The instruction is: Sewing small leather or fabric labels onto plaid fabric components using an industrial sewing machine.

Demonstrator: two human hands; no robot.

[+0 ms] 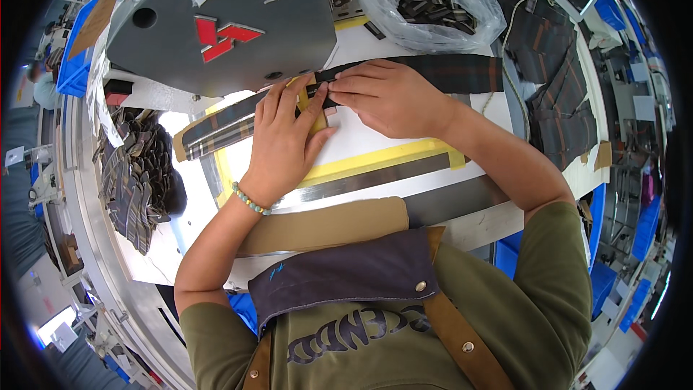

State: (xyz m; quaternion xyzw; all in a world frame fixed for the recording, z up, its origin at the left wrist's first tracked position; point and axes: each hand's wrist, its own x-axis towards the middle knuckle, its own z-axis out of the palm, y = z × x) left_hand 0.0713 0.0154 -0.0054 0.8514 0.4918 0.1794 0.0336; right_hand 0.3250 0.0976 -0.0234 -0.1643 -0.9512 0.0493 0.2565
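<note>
My left hand (285,137) lies with fingers stretched over a plaid fabric strip (216,133), which rests on a tan backing (180,148) with a yellow part (316,123) beside my thumb. My right hand (382,101) has its fingers bunched on a narrow dark strip at the centre, close to my left index fingertip. A longer dark fabric band (455,72) extends rightward behind my right hand. Beneath both is a white work plate (368,159) edged with yellow tape. What exactly my right fingertips pinch is partly hidden.
A grey machine housing (224,7) stands behind my hands. Beside it sits a plastic bag (433,11) of small dark pieces. Fabric piles lie left (141,180) and right (552,101). A brown board (325,224) runs along the front edge. Another person (45,87) is at the far left.
</note>
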